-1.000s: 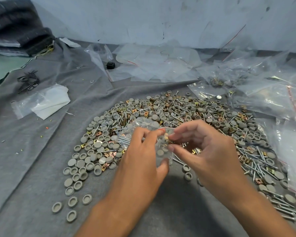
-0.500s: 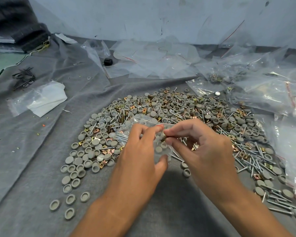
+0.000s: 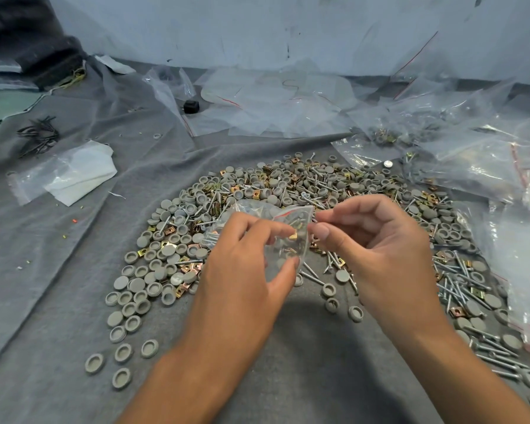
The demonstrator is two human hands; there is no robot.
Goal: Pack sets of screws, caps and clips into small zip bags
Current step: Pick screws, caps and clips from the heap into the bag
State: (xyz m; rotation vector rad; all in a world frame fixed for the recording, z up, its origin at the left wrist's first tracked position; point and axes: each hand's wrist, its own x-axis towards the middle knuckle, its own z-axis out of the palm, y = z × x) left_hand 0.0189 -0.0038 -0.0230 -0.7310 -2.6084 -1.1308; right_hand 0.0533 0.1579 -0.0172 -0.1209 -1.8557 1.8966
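Left hand: it holds the small zip bag between curled fingers and thumb, lifted above the pile, I think so that the mouth stays reachable.
Right hand: thumb and fingers pinch the bag's right edge near the red zip line, probably to keep it open or to close it; which one I cannot tell.
Bag content: some screws, a gold clip and caps are inside.
Loose parts: they lie spread on the grey cloth just beyond and around both hands, near for picking.
Other bags: further right of the right hand.
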